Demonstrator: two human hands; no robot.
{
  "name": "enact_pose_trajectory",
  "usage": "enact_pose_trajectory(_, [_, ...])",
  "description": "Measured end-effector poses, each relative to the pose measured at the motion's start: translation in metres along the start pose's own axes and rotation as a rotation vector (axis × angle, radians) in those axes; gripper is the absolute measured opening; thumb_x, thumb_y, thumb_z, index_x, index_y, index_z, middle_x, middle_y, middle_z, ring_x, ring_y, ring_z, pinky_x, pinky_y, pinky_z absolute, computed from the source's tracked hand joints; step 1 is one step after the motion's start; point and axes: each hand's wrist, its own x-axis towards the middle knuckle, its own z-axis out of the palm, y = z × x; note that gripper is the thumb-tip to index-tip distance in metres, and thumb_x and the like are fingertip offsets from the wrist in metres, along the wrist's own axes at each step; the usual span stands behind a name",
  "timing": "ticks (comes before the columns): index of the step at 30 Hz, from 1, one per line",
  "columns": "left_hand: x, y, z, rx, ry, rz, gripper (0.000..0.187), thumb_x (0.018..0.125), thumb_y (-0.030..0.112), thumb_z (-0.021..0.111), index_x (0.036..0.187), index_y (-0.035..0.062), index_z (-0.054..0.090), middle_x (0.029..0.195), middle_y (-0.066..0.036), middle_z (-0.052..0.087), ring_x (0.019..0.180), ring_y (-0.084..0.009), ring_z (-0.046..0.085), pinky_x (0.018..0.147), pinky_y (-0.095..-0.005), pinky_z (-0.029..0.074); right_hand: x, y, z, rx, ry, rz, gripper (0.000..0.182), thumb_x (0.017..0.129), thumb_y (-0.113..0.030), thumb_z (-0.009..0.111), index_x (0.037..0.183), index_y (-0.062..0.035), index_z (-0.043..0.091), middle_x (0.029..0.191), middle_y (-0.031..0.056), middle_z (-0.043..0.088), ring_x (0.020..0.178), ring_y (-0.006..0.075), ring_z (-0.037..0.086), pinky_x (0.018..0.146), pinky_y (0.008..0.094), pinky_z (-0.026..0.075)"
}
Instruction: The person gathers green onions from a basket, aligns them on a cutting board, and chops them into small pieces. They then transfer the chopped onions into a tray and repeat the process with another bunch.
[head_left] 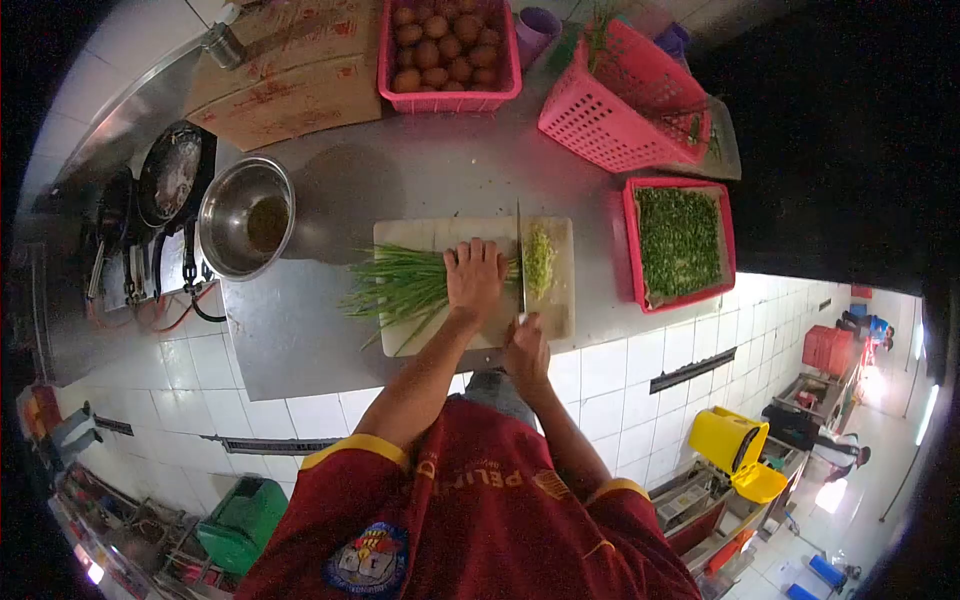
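Note:
A bunch of green onions point(415, 285) lies across the white cutting board point(400, 232), its long green leaves fanning out past the left edge. My left hand point(476, 278) presses over the bunch near its right end, fingers side by side and holding it down. In my right hand point(527, 348) is the handle of a knife point(521, 262), closed in my fingers. Its blade points away from me, upright at the cut end of the bunch. Right of the blade sits a pile of chopped pale green onion point(540, 262).
A red tray of chopped greens point(680, 240) stands at the right, below a pink perforated basket point(625, 100). A pink basket of eggs point(445, 50) and a cardboard box point(285, 80) line the back. On the left are a metal bowl point(245, 218) and frying pans point(172, 178).

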Motion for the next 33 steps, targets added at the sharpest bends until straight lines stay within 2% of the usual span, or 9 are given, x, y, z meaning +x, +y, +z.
enact_pose_trajectory(3, [0.001, -0.001, -0.006, -0.062, -0.084, -0.014, 0.021, 0.089, 0.025, 0.054, 0.1, 0.0065, 0.056, 0.098, -0.012, 0.052, 0.097, -0.0305, 0.05, 0.09, -0.0511, 0.036, 0.016, -0.029, -0.043, -0.014, -0.08, 0.083, 0.03, 0.096, -0.019, 0.043, 0.106, 0.0082, 0.048, 0.087, 0.0301, 0.064, 0.083, 0.045, 0.064, 0.064, 0.0526, 0.052])
enact_pose_trajectory(6, [0.0, -0.002, -0.003, -0.018, 0.06, 0.028, 0.02, 0.084, 0.025, 0.06, 0.094, 0.0072, 0.054, 0.094, -0.012, 0.051, 0.091, -0.0303, 0.051, 0.084, -0.0491, 0.037, 0.003, -0.05, -0.091, -0.047, -0.144, 0.08, 0.033, 0.096, -0.021, 0.044, 0.107, 0.0093, 0.047, 0.088, 0.0306, 0.064, 0.083, 0.0445, 0.064, 0.069, 0.0522, 0.053])
enact_pose_trajectory(8, [0.001, -0.002, -0.002, -0.014, 0.038, 0.022, 0.021, 0.085, 0.025, 0.059, 0.094, 0.0075, 0.054, 0.094, -0.012, 0.051, 0.091, -0.0297, 0.051, 0.084, -0.0485, 0.037, -0.01, -0.054, -0.101, -0.078, -0.165, 0.094, 0.036, 0.096, -0.023, 0.045, 0.109, 0.0101, 0.045, 0.087, 0.0299, 0.064, 0.084, 0.0442, 0.065, 0.073, 0.0507, 0.054])
enact_pose_trajectory(15, [0.0, -0.001, -0.005, -0.071, -0.056, -0.006, 0.021, 0.087, 0.025, 0.055, 0.098, 0.0068, 0.055, 0.097, -0.012, 0.052, 0.096, -0.0301, 0.051, 0.09, -0.0512, 0.036, -0.025, -0.032, -0.037, -0.018, -0.231, 0.226, 0.035, 0.097, -0.026, 0.045, 0.104, 0.0075, 0.044, 0.083, 0.028, 0.065, 0.083, 0.0437, 0.066, 0.072, 0.0503, 0.054])
enact_pose_trajectory(16, [-0.001, 0.0, -0.004, -0.064, -0.044, -0.008, 0.021, 0.087, 0.025, 0.055, 0.098, 0.0067, 0.054, 0.097, -0.012, 0.052, 0.096, -0.03, 0.051, 0.09, -0.0511, 0.036, -0.014, -0.009, -0.005, 0.106, -0.096, 0.2, 0.035, 0.097, -0.027, 0.044, 0.105, 0.0071, 0.044, 0.081, 0.0264, 0.065, 0.081, 0.0429, 0.066, 0.069, 0.0504, 0.054])
enact_pose_trajectory(22, [0.001, 0.0, -0.006, -0.004, 0.003, 0.016, 0.021, 0.087, 0.025, 0.055, 0.098, 0.0068, 0.054, 0.096, -0.012, 0.051, 0.095, -0.0296, 0.051, 0.089, -0.0509, 0.037, 0.026, -0.038, -0.046, -0.024, -0.046, 0.073, 0.033, 0.098, -0.025, 0.042, 0.104, 0.0068, 0.046, 0.083, 0.0269, 0.065, 0.081, 0.0423, 0.066, 0.068, 0.05, 0.054])
enact_pose_trajectory(26, [-0.001, -0.003, 0.001, 0.005, -0.009, 0.017, 0.021, 0.088, 0.025, 0.054, 0.099, 0.0068, 0.055, 0.096, -0.012, 0.051, 0.095, -0.029, 0.051, 0.089, -0.0511, 0.037, 0.002, -0.054, -0.093, -0.075, -0.174, 0.067, 0.033, 0.098, -0.025, 0.041, 0.103, 0.0073, 0.046, 0.085, 0.0293, 0.065, 0.087, 0.0465, 0.064, 0.073, 0.0518, 0.053])
enact_pose_trajectory(30, [0.0, -0.002, -0.005, 0.008, -0.007, 0.029, 0.02, 0.085, 0.023, 0.058, 0.095, 0.0066, 0.053, 0.094, -0.012, 0.051, 0.093, -0.0293, 0.051, 0.083, -0.0483, 0.037, -0.027, -0.057, -0.078, -0.036, -0.269, 0.283, 0.033, 0.098, -0.025, 0.039, 0.105, 0.0067, 0.045, 0.091, 0.0335, 0.063, 0.09, 0.0458, 0.064, 0.079, 0.0538, 0.051])
enact_pose_trajectory(33, [0.001, -0.001, -0.007, -0.004, -0.023, 0.03, 0.02, 0.085, 0.024, 0.058, 0.095, 0.0067, 0.053, 0.095, -0.012, 0.051, 0.093, -0.0292, 0.051, 0.085, -0.0482, 0.036, -0.021, -0.034, -0.035, 0.143, -0.225, 0.332, 0.034, 0.098, -0.025, 0.04, 0.107, 0.0071, 0.045, 0.092, 0.0338, 0.063, 0.093, 0.0444, 0.064, 0.08, 0.0526, 0.051])
